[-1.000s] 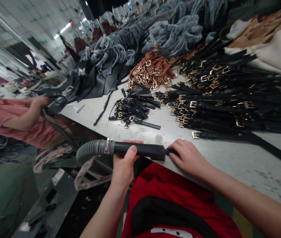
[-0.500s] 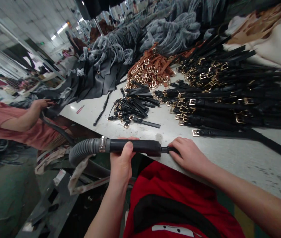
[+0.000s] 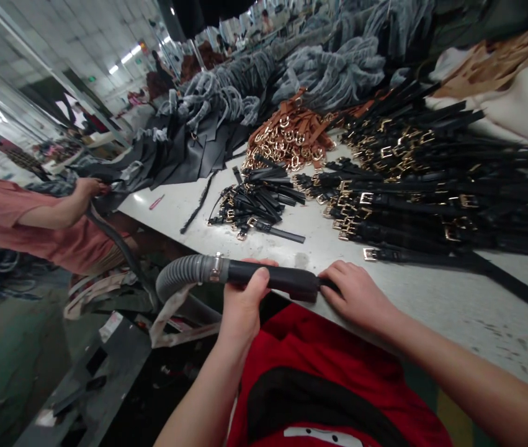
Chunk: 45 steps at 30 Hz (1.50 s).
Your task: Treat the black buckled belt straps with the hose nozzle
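My left hand (image 3: 244, 298) is wrapped round the black handle (image 3: 286, 279) of a tool on a grey ribbed hose (image 3: 184, 273), held level at the near edge of the white table (image 3: 431, 298). My right hand (image 3: 357, 293) rests on the table at the tool's tip, fingers curled over a small dark piece that I cannot make out. A long black belt (image 3: 454, 261) with a gold buckle lies just beyond my right hand.
Rows of black belts with gold buckles (image 3: 407, 198) cover the right of the table. A small heap of short black straps (image 3: 257, 202) lies in the middle, brown straps (image 3: 291, 133) behind. A person in a pink shirt (image 3: 26, 217) works at the left, holding another hose.
My hands and the tool keep their hold and place; the view shifts slightly. The person at the left has moved a hand a little along the table edge.
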### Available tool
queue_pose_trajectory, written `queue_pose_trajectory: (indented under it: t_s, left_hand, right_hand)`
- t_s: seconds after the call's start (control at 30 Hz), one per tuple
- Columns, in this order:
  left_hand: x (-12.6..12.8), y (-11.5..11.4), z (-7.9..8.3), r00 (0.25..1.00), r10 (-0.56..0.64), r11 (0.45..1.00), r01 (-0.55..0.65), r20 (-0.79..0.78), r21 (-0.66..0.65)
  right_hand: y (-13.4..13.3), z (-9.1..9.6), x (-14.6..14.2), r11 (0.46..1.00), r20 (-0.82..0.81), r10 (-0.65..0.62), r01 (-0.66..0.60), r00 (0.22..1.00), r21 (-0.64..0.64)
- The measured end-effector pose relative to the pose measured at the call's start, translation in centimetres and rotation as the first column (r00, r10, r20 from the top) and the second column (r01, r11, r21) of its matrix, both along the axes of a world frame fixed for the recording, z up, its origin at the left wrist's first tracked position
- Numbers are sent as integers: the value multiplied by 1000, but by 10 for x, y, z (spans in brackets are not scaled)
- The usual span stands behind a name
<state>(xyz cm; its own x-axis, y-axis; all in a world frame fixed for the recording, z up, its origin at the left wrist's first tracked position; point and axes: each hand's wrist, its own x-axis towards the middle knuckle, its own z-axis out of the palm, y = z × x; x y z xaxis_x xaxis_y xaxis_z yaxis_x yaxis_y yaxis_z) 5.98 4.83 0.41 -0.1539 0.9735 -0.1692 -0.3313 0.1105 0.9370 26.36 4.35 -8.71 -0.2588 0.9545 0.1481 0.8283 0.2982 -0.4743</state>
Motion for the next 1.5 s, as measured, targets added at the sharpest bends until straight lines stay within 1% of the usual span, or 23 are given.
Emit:
queue_pose_trajectory:
  t_s: [0.1,0.17,0.23,0.33,0.4,0.5,0.6,0.67,0.7,0.8,0.9,1.0,1.17,1.3,1.5]
  left_hand:
    - [-11,1,-1,996,84,996,-84,-2,20]
    - [-13,1,-2,993,119,992,-119,17,43]
    - [-10,1,-5,993,105,993,-107,51,41]
    - [-9,4,-10,993,77,997,-77,92,-5]
    - [-19,5,-11,987,123,992,-122,102,-22]
    - [-46,0,-8,962,250,968,-252,109,12]
    - [-65,-13,-3,944,308,948,-315,120,45]
    - [-68,-22,-1,944,305,948,-313,129,47]
    - [-67,-25,0,945,299,950,-307,134,46]
    - [-64,-30,0,945,282,956,-291,164,33]
    - [-65,-31,-3,941,277,957,-288,194,26]
    - [-69,-31,-6,941,275,957,-287,195,32]
    - [-69,-33,-8,939,281,958,-286,196,-6]
    - [-68,-33,-8,938,272,962,-273,216,-26]
    - [-66,-34,-9,940,248,968,-251,236,-17]
  right_hand:
    - [0,0,0,1000,-6,10,-10,1000,16]
    - [0,-1,0,1000,0,13,-13,1000,27]
    - [0,-1,0,999,8,10,-10,1000,31]
    - [0,-3,1,1000,16,5,-5,1000,28]
    - [1,-4,2,1000,16,6,-7,1000,28]
    - [0,-5,4,999,17,16,-16,1000,44]
    - [-3,1,1,990,38,-6,1,999,138]
    - [-4,7,-6,980,54,-19,8,998,200]
    - [-4,10,-12,978,58,-25,12,998,208]
    - [-2,11,-29,988,41,-80,73,996,137]
    - [1,4,-38,988,-27,-145,146,989,42]
    - [4,-2,-37,991,-87,-130,131,988,8]
    - [7,-2,-30,994,-132,-110,105,985,-44]
    - [7,-2,-29,992,-152,-122,118,981,-37]
    - [9,-4,-30,989,-145,-150,146,978,-36]
